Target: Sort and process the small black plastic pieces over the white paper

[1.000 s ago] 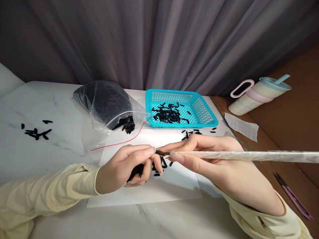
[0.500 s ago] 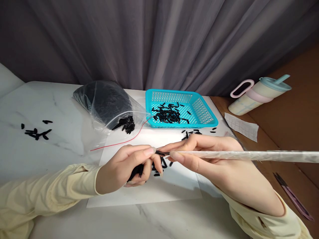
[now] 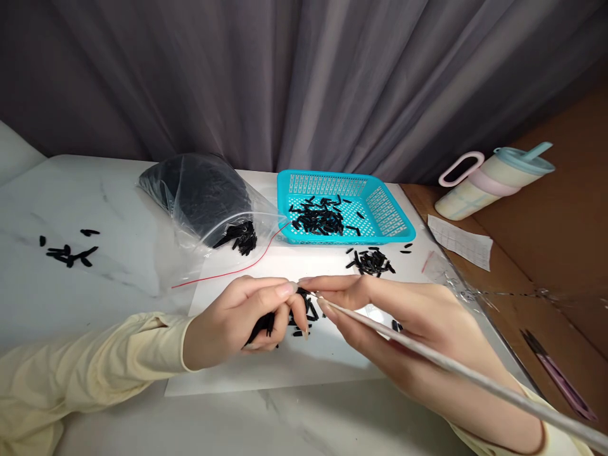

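Near mid-frame the left hand (image 3: 251, 310) pinches a small black piece (image 3: 305, 292), a black bunch (image 3: 259, 330) in its curled fingers, and the right hand (image 3: 399, 323) pinches one end of a long pale strip (image 3: 456, 365) running to the lower right corner, with a blue basket (image 3: 351, 240) above and right of centre.

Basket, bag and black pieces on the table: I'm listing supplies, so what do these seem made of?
Basket: probably molded plastic with a slight gloss; the blue walls are evenly perforated.
Bag: likely thin plastic film, shiny; it is see-through with bright creases.
Black pieces: dark, with faint glints; too small to tell whether plastic or something else.
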`<state>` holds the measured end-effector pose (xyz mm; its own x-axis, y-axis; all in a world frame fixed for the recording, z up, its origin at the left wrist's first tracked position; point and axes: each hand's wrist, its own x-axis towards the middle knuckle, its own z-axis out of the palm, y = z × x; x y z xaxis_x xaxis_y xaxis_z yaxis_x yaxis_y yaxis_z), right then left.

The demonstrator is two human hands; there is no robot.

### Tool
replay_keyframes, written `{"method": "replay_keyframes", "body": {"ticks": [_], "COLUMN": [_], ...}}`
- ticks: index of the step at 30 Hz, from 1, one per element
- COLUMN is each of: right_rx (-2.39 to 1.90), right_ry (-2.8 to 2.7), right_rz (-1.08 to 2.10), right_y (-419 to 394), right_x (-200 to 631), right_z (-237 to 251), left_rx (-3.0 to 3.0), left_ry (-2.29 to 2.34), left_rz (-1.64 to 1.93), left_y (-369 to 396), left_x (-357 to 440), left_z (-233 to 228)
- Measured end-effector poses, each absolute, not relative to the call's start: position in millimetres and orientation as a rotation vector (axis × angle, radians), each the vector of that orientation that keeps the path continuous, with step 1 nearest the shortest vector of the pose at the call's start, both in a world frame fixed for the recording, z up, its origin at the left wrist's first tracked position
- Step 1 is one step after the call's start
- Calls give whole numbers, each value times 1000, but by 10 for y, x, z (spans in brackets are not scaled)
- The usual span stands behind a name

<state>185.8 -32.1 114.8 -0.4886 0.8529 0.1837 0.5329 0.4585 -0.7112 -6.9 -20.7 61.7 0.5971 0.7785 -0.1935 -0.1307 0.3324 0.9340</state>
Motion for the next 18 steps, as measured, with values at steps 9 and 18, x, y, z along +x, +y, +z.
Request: {"method": "replay_keyframes", "body": {"ticks": [9, 18], "right_rx": [-948, -908], "right_ry": [-2335, -2231], "right_rz": [394, 287], "right_y": [-392, -414], "right_x": [1800, 1758], "right_z": [970, 803], "left_rx": [999, 942], "left_ry": [735, 704], "left_rz": [637, 650], "left_y": [-178, -180], "left_x": [-53, -49], "left_z": [634, 656]}}
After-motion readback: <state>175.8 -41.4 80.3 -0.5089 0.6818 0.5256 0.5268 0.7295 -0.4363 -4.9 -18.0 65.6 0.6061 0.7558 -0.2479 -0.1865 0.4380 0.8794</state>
